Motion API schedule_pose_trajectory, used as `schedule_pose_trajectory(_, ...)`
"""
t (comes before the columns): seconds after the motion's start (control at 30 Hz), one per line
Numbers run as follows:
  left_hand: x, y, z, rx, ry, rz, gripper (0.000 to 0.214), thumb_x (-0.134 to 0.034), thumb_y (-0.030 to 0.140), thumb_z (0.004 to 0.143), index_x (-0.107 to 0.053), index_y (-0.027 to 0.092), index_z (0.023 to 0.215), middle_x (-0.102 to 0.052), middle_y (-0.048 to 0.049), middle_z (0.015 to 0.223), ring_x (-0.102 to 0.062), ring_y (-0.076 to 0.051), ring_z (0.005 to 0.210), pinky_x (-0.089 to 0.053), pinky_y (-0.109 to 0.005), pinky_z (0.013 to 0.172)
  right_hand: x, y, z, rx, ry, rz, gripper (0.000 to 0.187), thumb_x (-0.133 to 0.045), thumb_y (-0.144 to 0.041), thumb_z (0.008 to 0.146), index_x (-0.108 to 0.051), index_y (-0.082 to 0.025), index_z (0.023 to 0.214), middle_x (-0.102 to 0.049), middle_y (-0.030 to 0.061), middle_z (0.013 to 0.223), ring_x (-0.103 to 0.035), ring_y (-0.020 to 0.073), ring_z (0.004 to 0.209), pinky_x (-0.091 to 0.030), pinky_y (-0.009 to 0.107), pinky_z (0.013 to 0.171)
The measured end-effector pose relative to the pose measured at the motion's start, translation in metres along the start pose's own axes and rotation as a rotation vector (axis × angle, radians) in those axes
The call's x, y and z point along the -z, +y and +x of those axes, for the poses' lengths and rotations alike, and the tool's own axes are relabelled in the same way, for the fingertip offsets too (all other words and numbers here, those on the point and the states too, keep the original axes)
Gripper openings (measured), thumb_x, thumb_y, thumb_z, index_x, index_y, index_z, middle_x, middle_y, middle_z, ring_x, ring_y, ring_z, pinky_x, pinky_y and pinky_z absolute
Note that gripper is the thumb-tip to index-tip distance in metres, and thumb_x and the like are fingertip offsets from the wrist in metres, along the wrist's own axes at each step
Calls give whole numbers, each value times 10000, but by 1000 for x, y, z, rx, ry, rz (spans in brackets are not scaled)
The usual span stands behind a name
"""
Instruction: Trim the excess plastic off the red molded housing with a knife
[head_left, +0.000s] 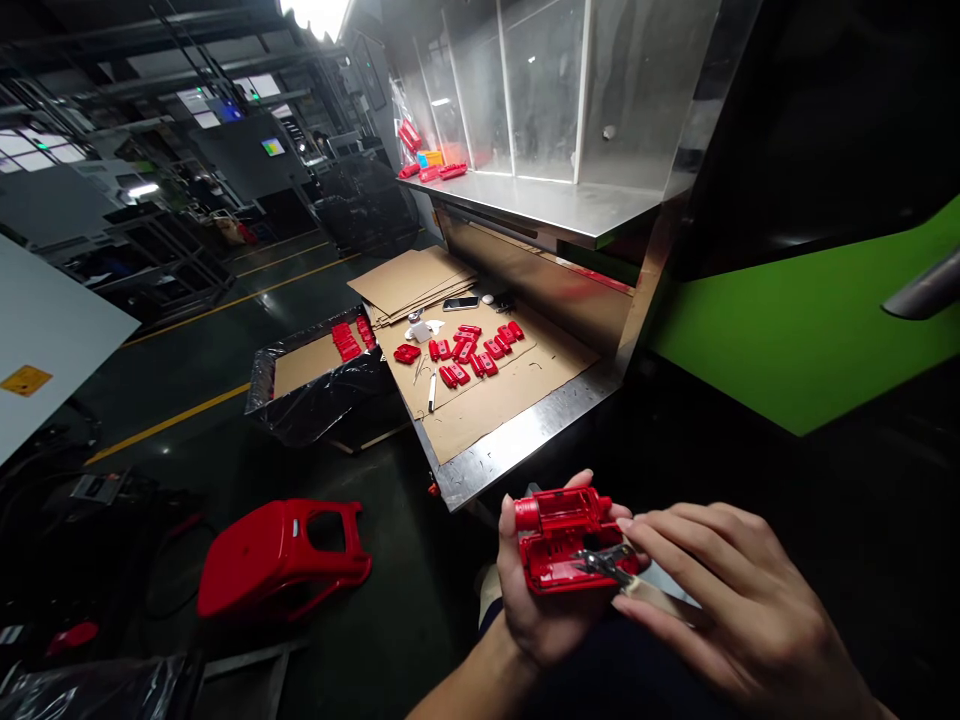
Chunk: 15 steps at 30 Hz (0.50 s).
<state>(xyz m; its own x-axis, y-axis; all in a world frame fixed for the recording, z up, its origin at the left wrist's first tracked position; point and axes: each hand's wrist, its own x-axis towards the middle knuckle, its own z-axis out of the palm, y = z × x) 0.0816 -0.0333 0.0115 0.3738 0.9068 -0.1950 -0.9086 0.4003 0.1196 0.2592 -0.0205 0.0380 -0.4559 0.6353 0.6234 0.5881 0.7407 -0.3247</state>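
Observation:
My left hand (536, 590) cradles a red moulded plastic part (559, 535) from below, its hollow ribbed side facing up and a round stub at its left end. My right hand (720, 590) is shut on small cutting snips (604, 565) with a pale handle. Their dark metal tips reach into the hollow of the red part. Farther off, several similar red parts (472, 350) lie in a loose group on a cardboard sheet (487, 400), well beyond both hands.
The cardboard covers a steel table edge (517, 440), with a phone (460, 303) and a knife (432, 390) on it. To the left stands a black-lined bin (315, 395) holding red parts. A red plastic stool (281, 560) sits on the floor. A green machine panel (780, 310) rises at right.

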Motion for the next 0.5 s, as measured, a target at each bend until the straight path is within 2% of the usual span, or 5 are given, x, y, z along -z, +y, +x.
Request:
schedule_pose_trajectory(0.23, 3, -2, -6, 54, 22, 4, 770, -523, 689, 855, -512, 141, 1395, -672, -128, 1203, -586, -257, 1147, -333, -414, 1116, 3, -11, 18, 72, -36, -80, 339, -692, -309, 891, -679, -95, 1153, -706, 54, 1088, -599, 234, 974, -435, 447, 892)
schedule_pose_trajectory(0.33, 4, -2, -6, 50, 5, 3, 762, -521, 678, 861, -515, 131, 1392, -671, -116, 1207, -595, -232, 1121, -322, -389, 1127, 3, -13, 24, 107, -68, -103, 327, -678, -314, 901, -682, -97, 1145, -707, 41, 1079, -596, 228, 973, -429, 448, 897)
schedule_pose_trajectory(0.5, 3, -2, -6, 51, -11, 25, 769, -488, 687, 869, -507, 132, 1402, -659, -120, 1224, -561, -268, 1188, -305, -401, 1133, 4, -15, 26, 125, -73, -109, 300, -663, -310, 913, -690, -97, 1123, -708, 35, 1066, -591, 226, 990, -417, 445, 909)
